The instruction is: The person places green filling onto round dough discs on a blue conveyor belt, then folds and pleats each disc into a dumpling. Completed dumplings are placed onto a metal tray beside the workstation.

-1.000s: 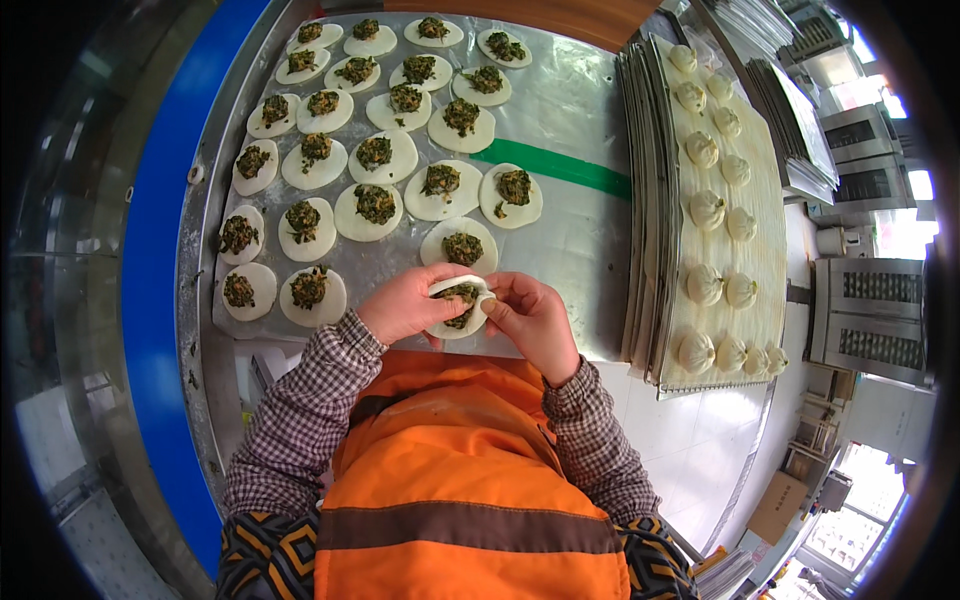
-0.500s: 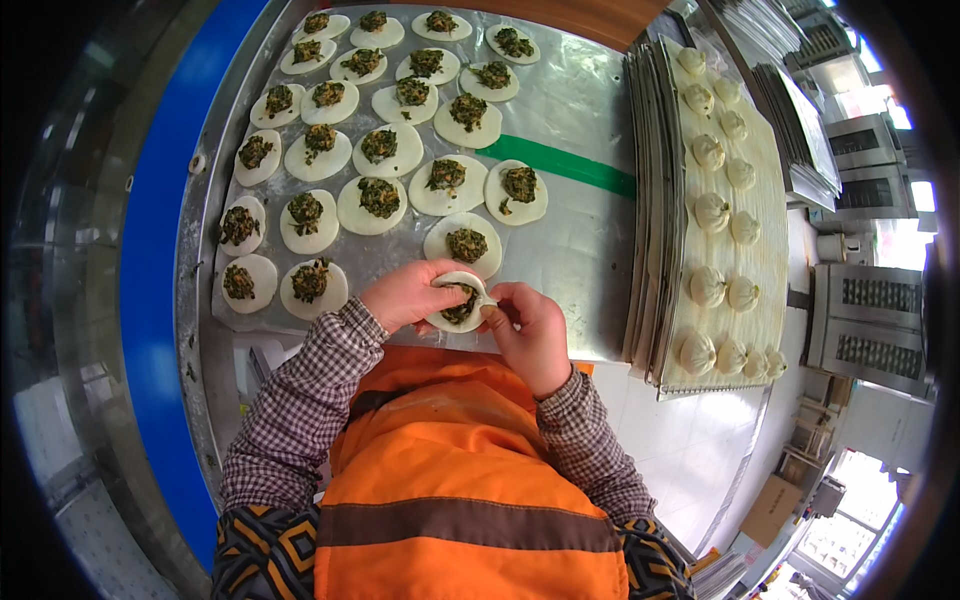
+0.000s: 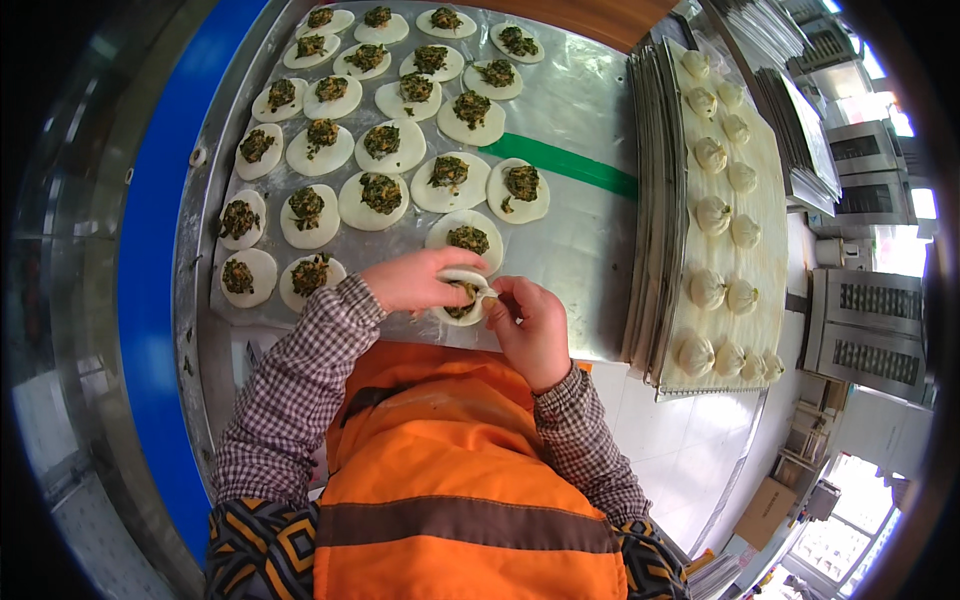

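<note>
Both your left hand (image 3: 415,280) and right hand (image 3: 530,325) pinch one filled wrapper (image 3: 462,297) at the bench's near edge; about a dozen finished dumplings (image 3: 712,213) fill the tray (some twenty open rounds (image 3: 380,195) remain).

hands: left hand (image 3: 415,280) + right hand (image 3: 530,325) pinch filled dumpling (image 3: 462,297) | steel table (image 3: 590,240)

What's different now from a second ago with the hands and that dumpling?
Both hands, left hand and right hand, still hold the same filled dough round; its edge is gathered further over the green filling, so less filling shows. The filled rounds on the metal table and the finished dumplings on the tray are unchanged.
</note>
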Tool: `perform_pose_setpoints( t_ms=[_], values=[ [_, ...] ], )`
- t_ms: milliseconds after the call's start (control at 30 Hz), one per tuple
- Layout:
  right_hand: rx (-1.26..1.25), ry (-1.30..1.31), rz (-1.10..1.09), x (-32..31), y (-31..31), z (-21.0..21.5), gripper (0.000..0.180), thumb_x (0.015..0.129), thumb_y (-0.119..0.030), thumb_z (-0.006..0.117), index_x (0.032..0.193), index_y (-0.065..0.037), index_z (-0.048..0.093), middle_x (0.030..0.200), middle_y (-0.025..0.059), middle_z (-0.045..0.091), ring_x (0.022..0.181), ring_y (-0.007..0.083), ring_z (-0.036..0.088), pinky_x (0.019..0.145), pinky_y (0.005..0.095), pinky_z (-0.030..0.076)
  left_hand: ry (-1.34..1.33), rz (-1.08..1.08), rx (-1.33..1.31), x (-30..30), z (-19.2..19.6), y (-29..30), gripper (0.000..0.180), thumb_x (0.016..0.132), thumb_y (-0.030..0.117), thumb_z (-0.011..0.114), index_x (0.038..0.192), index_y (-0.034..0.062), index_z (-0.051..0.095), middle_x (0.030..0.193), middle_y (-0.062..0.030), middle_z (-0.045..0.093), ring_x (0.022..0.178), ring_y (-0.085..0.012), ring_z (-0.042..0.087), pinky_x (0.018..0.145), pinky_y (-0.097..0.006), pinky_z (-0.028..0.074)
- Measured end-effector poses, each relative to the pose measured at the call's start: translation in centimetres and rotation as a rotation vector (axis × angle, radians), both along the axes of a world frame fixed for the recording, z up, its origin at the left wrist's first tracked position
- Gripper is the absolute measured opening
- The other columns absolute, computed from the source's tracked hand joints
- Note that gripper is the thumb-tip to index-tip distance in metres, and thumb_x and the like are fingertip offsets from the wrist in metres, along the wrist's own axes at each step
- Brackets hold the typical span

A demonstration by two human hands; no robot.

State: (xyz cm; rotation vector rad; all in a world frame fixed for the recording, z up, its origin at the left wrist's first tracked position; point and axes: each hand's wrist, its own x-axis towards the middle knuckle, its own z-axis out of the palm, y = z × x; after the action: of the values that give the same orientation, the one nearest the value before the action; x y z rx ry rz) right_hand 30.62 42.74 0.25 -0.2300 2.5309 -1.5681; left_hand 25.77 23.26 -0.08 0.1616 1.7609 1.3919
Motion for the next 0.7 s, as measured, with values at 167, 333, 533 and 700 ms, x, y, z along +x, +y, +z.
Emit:
perform_pose_setpoints(
  t_ms=[167, 333, 533, 700],
  values=[
    [-0.463, -0.291, -0.129, -0.2, -0.3, 0.0, 0.012, 0.086, 0.001, 0.062, 0.098, 0.004, 0.058, 0.077, 0.0065, 0.063, 0.062, 0.0108, 0.061, 0.057, 0.0243, 0.049, -0.337, 0.489, 0.317, 2.6, -0.2, 0.7, 0.032, 0.092, 0.019, 0.056, 0.123, 0.0093, 0.055, 0.103, -0.0033, 0.062, 0.076, -0.0096, 0.061, 0.050, -0.021, 0.047],
    [-0.004, 0.036, 0.045, -0.4, -0.3, 0.4, 0.014, 0.083, -0.001, 0.064, 0.096, 0.004, 0.058, 0.079, 0.0113, 0.063, 0.063, 0.0166, 0.063, 0.057, 0.0283, 0.049, 0.053, 0.252, 0.006, 2.7, 0.3, 1.3, 0.033, 0.092, 0.012, 0.049, 0.125, 0.0077, 0.052, 0.085, -0.0024, 0.063, 0.060, -0.0076, 0.058, 0.045, -0.021, 0.044],
    [-0.105, -0.068, -0.024, -0.2, -0.1, 0.1, 0.013, 0.083, 0.000, 0.063, 0.094, 0.004, 0.058, 0.072, 0.0109, 0.062, 0.061, 0.0174, 0.062, 0.056, 0.0289, 0.048, 0.053, 0.143, 0.008, 1.8, 0.7, 1.2, 0.037, 0.089, 0.007, 0.049, 0.126, 0.0092, 0.052, 0.080, -0.0011, 0.061, 0.056, -0.0067, 0.054, 0.043, -0.021, 0.041],
    [-0.198, -0.115, -0.073, -0.1, -0.3, -0.2, 0.012, 0.085, 0.001, 0.061, 0.096, 0.004, 0.057, 0.068, 0.0086, 0.062, 0.062, 0.0144, 0.064, 0.055, 0.0261, 0.049, -0.099, 0.361, 0.127, 2.6, 0.4, 0.9, 0.037, 0.090, 0.008, 0.049, 0.127, 0.0109, 0.052, 0.084, -0.0009, 0.061, 0.057, -0.0065, 0.054, 0.046, -0.020, 0.042]
  ],
)
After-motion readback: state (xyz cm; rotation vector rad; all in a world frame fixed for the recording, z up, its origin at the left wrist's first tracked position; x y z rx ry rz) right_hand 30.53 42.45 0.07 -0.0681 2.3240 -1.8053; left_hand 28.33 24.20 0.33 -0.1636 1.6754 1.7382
